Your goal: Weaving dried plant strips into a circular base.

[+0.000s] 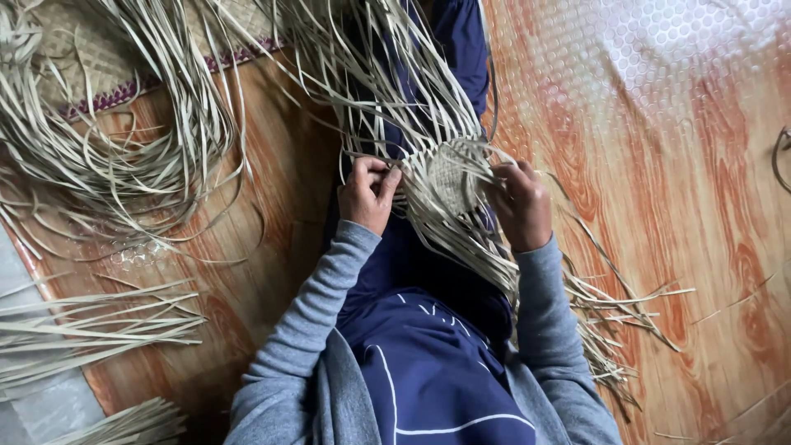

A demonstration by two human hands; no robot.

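Nearest us are our grey sleeves [317,330] and the dark blue trousers [428,363] over our lap. Just beyond, a small woven panel [449,177] of pale straw rests on our legs, directly between the hands. Our left hand [368,194] pinches a few straw strips [387,91] at the panel's left edge; our right hand [521,204] is closed on the strands along its right edge. Loose strips fan outward over the wood-patterned floor [692,247], with a straw heap [107,156] to the left.
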